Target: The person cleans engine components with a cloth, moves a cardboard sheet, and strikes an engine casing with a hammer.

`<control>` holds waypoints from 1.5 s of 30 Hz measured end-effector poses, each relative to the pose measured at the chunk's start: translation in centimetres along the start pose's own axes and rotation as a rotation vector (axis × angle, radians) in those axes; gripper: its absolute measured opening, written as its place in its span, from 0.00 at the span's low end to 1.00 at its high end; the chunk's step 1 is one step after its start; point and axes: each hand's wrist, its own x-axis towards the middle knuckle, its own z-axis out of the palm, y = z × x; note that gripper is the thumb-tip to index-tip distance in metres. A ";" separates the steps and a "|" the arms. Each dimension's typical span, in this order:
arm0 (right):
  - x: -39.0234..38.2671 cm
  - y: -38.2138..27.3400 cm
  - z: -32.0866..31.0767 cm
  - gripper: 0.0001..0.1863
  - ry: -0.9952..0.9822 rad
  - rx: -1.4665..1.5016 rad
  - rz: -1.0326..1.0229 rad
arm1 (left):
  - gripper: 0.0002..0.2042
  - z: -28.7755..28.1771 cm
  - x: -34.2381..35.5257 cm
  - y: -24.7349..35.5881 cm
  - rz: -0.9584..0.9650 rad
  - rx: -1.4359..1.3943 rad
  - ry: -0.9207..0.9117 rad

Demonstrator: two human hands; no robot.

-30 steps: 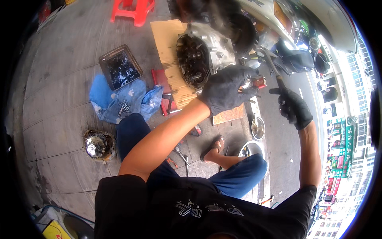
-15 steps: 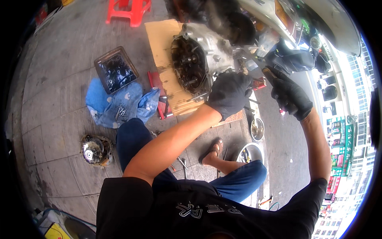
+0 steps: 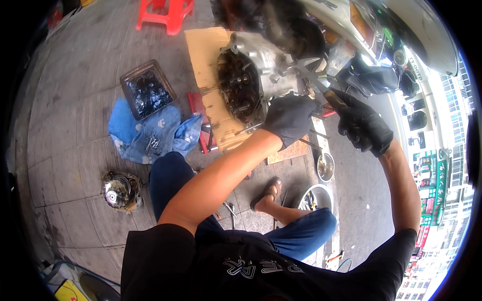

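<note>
My left hand [image 3: 292,119], in a black glove, is closed at the near right side of a grey metal engine casing [image 3: 273,62]. What lies inside its fingers is hidden; a thin metal rod [image 3: 247,129] shows to its left. My right hand [image 3: 365,126], also gloved, grips the handle of a hammer [image 3: 315,78]. The hammer's metal head is up against the right part of the casing, or just over it; I cannot tell if they touch. Dark, oily shafts and gears show in the casing's open left side. Brown cardboard [image 3: 203,65] lies under the casing.
An oily tray [image 3: 161,75] and a blue cloth [image 3: 170,125] with several bolts lie at left. Nearer me is a round gear part [image 3: 119,190]. Metal bowls [image 3: 326,193] stand at right, a red stool [image 3: 168,22] at far left. A motorcycle [image 3: 351,30] crowds the far right.
The hammer has swung left and its head now shows at the casing. My right hand has shifted slightly left. My left hand stays near the same place on the casing.
</note>
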 end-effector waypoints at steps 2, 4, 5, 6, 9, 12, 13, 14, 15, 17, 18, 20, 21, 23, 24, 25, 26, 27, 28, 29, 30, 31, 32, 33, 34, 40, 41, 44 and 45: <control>0.8 0.9 -1.3 0.27 -0.013 0.069 -0.038 | 0.08 0.2 0.1 0.1 0.001 0.007 -0.012; 2.0 2.1 -1.7 0.26 0.067 0.100 -0.113 | 0.09 0.3 0.1 0.7 -0.012 0.000 -0.001; 1.7 2.3 -1.9 0.27 0.047 0.086 -0.085 | 0.09 0.4 0.1 1.0 -0.019 -0.004 0.005; 1.1 2.1 -1.4 0.27 0.026 0.072 -0.052 | 0.11 0.6 0.1 1.1 -0.046 0.023 -0.037; 0.1 0.7 -0.4 0.27 0.003 0.071 -0.016 | 0.17 0.2 0.0 0.8 -0.094 0.102 -0.092; 0.2 2.1 -3.0 0.26 0.112 0.027 -0.150 | 0.16 0.6 0.0 0.8 -0.046 0.072 -0.023; 1.0 2.9 -3.0 0.26 0.152 0.012 -0.179 | 0.16 0.9 -0.1 0.7 -0.028 0.068 -0.016; 1.6 3.6 -3.1 0.26 0.193 -0.004 -0.209 | 0.16 1.1 -0.2 0.6 -0.010 0.064 -0.008; 0.8 2.4 -1.8 0.26 0.168 0.007 -0.142 | 0.16 0.8 -0.3 0.5 -0.025 0.084 -0.024; -0.9 0.2 1.5 0.26 0.084 0.046 -0.038 | 0.16 0.0 -0.1 0.9 -0.039 0.120 -0.058; -0.7 0.3 1.2 0.26 0.044 -0.071 -0.080 | 0.16 0.0 0.0 1.0 -0.073 0.123 -0.087; -0.4 0.0 0.7 0.27 -0.036 -0.134 -0.128 | 0.16 0.1 0.4 0.9 -0.142 0.134 -0.145; -0.4 0.2 0.3 0.28 -0.011 -0.116 -0.131 | 0.16 0.3 0.3 0.9 -0.110 0.120 -0.122; -0.3 0.6 -0.6 0.28 0.038 -0.080 -0.138 | 0.16 0.7 0.0 1.0 -0.047 0.092 -0.076; -0.6 0.0 0.4 0.28 0.136 -0.051 -0.124 | 0.17 -0.1 0.2 1.0 -0.107 0.121 -0.146; -0.3 0.9 -0.5 0.28 0.132 0.000 -0.133 | 0.16 0.0 0.1 1.2 -0.090 0.108 -0.125; 0.6 2.6 -2.2 0.28 0.129 0.050 -0.143 | 0.16 0.2 0.0 1.2 -0.073 0.095 -0.104; 0.2 2.5 -2.1 0.27 0.124 0.084 -0.073 | 0.16 0.2 -0.1 1.2 -0.056 0.084 -0.086; 0.0 2.2 -2.1 0.26 0.119 0.116 -0.006 | 0.16 0.3 0.0 1.2 -0.073 0.098 -0.106; -0.1 2.3 -1.4 0.26 0.079 0.098 -0.042 | 0.16 0.3 0.1 1.1 -0.089 0.112 -0.126; -0.1 2.0 -0.8 0.27 0.070 0.062 -0.063 | 0.16 0.1 0.2 1.1 -0.109 0.137 -0.141; -0.1 1.7 -0.5 0.29 0.061 0.025 -0.085 | 0.16 0.1 0.3 0.9 -0.098 0.144 -0.119; 0.1 1.3 -1.0 0.29 0.046 0.018 -0.112 | 0.16 0.1 0.4 0.6 -0.089 0.151 -0.096; 0.3 1.1 -1.8 0.28 0.030 0.011 -0.131 | 0.16 0.2 0.0 0.4 -0.085 0.152 -0.076; 0.3 1.3 -3.1 0.27 0.021 0.007 -0.119 | 0.16 0.3 -0.1 0.6 -0.063 0.127 -0.067; 0.8 2.0 -2.3 0.26 0.052 -0.079 -0.117 | 0.16 0.4 0.1 0.8 -0.080 0.165 -0.133; 0.2 1.1 -1.0 0.25 0.026 -0.032 -0.016 | 0.17 0.2 0.5 0.7 -0.090 0.184 -0.125; 1.2 0.8 -2.3 0.25 0.093 0.062 -0.116 | 0.17 0.1 0.3 0.5 -0.092 0.208 -0.127; 1.4 2.0 -3.9 0.25 0.135 0.162 -0.172 | 0.17 0.7 0.5 1.0 -0.068 0.170 -0.114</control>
